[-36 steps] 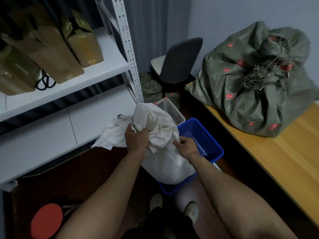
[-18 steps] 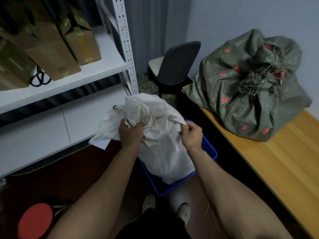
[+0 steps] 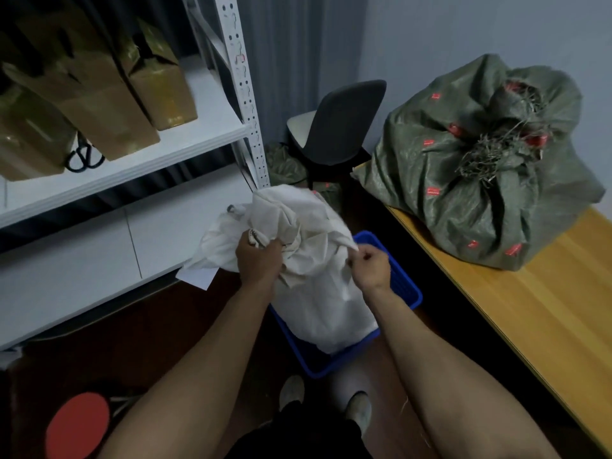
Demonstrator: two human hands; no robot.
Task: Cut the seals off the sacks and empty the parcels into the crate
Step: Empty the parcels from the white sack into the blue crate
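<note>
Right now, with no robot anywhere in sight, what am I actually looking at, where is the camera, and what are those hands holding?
There is no machine here: a person works with bare hands. The single picture comes from a camera worn on the head, looking forward and down, so the arms reach in from the bottom. The left hand grips the bunched top of a white sack, and the right hand pinches a fold of it. The sack's lower end sits in a blue crate on the floor. To the right, a tied green sack lies on a wooden table. To the left, a white shelf carries cardboard boxes and black scissors.
</note>
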